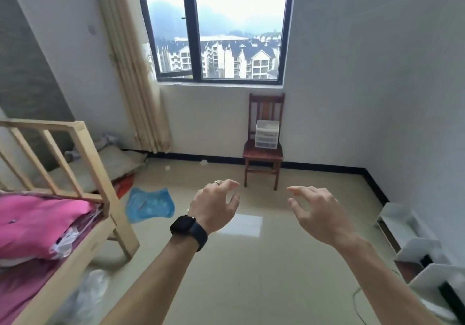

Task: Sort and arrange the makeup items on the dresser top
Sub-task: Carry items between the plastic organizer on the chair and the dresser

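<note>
My left hand [216,205] and my right hand [317,209] are stretched out in front of me over the tiled floor, fingers loosely curled, holding nothing. A black watch sits on my left wrist and a ring on a left finger. Far ahead, a clear plastic drawer organiser [267,134] stands on the seat of a dark wooden chair [263,156] under the window. No makeup items or dresser top can be made out in this view.
A light wooden bed frame [83,163] with pink bedding [37,224] fills the left. A blue cloth [149,205] and plastic bags lie on the floor beside it. White furniture pieces [412,244] line the right wall. A curtain [136,73] hangs left of the window.
</note>
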Demonstrator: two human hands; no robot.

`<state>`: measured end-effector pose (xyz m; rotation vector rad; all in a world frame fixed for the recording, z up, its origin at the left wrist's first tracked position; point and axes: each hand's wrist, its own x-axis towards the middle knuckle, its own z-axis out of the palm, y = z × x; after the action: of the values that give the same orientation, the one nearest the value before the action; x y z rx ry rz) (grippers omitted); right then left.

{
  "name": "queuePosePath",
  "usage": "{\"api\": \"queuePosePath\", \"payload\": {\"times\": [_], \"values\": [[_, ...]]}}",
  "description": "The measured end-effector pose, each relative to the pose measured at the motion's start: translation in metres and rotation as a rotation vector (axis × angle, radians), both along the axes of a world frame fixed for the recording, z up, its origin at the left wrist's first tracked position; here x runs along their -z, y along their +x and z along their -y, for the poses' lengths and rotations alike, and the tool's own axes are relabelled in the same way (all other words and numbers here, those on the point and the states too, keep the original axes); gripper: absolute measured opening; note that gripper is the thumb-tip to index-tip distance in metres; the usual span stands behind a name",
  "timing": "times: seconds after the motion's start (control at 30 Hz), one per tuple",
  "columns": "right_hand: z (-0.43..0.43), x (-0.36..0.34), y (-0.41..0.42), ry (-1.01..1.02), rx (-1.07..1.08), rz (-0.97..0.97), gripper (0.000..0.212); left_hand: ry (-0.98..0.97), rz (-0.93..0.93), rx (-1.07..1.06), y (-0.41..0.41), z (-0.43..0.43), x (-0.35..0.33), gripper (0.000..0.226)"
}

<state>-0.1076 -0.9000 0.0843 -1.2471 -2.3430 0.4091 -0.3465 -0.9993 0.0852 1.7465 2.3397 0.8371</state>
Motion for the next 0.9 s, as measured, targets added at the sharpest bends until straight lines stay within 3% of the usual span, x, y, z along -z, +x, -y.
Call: {"api": "queuePosePath", "payload": {"times": [0.3, 0.9], "values": [[-0.088, -0.038, -0.044, 0.108, 0.065, 0.163, 0.038, 0.029, -0.096, 0.001, -0.068, -0.087, -0.033, 0.033], [-0.371, -0.02, -0.095, 0.005, 0.091, -0.054, 0.035, 0.039, 0.09, 0.037, -0.118, -0.385, -0.025, 0.029]]}}
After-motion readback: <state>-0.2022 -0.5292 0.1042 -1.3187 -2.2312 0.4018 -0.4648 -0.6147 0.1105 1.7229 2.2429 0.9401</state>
